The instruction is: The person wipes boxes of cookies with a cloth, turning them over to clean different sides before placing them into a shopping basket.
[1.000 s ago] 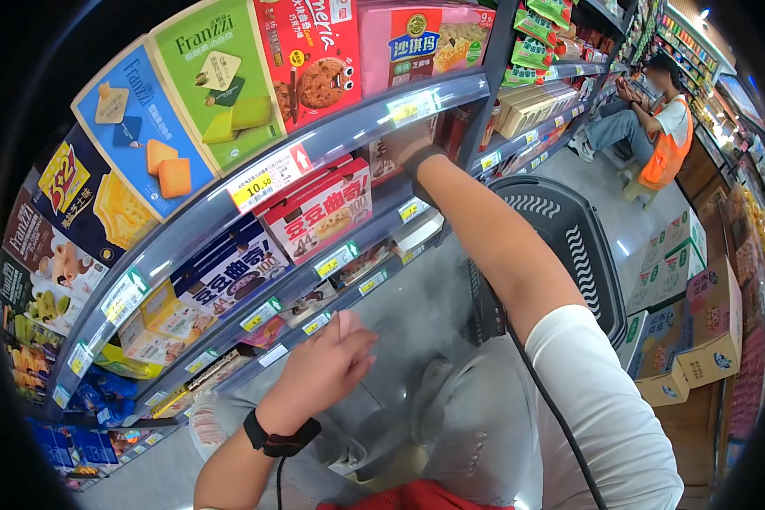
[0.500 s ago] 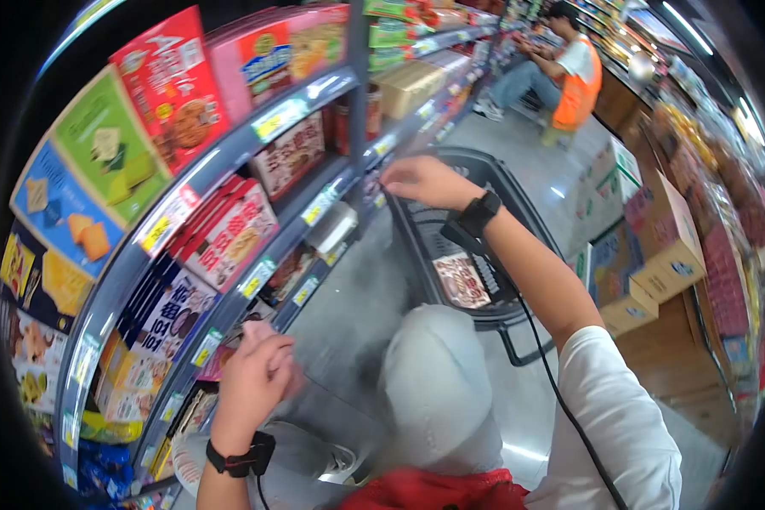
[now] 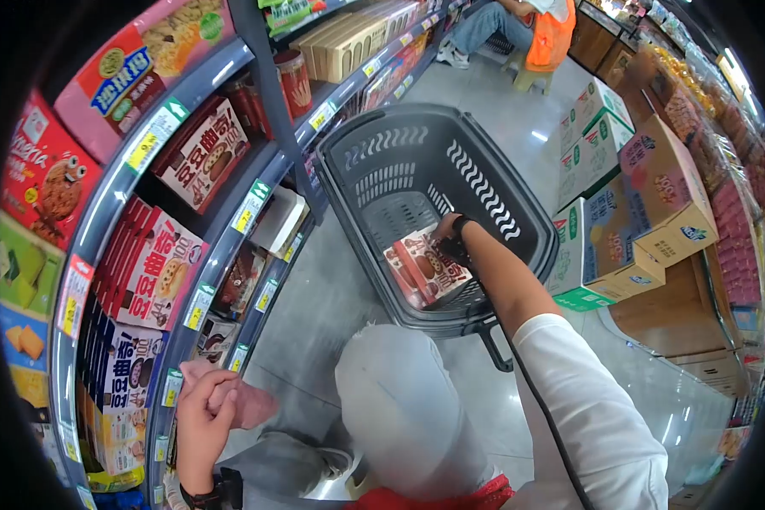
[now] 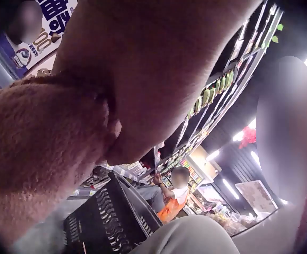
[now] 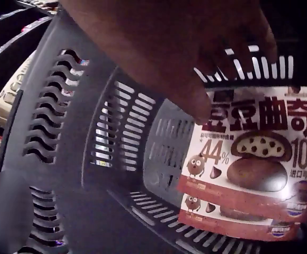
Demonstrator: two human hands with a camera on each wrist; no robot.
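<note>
Inside the dark grey shopping basket (image 3: 480,157), my right hand (image 3: 444,231) holds a white and red-brown box of cookies (image 3: 438,262) at its upper edge. In the right wrist view the thumb lies at that cookie box's corner, and the other fingers reach past its top edge. A second, matching cookie box (image 5: 227,227) shows just below it. My left hand (image 3: 204,425) is beside the shelf edge, its fingers curled around a pink, soft-looking cloth (image 3: 251,408). Most of the cloth's shape is hidden by the hand.
Shelves on the left carry more cookie boxes (image 3: 166,268), a pink packet (image 3: 140,72) and price tags. Cartons (image 3: 616,229) stand on the floor right of the basket. A person in an orange vest (image 3: 552,38) sits farther down the aisle. My knee (image 3: 399,391) is near the basket.
My right hand has gone from the shelf, over the basket's rim, down to the cookie boxes inside. The view has swung right toward the basket. My left hand still holds the pink cloth.
</note>
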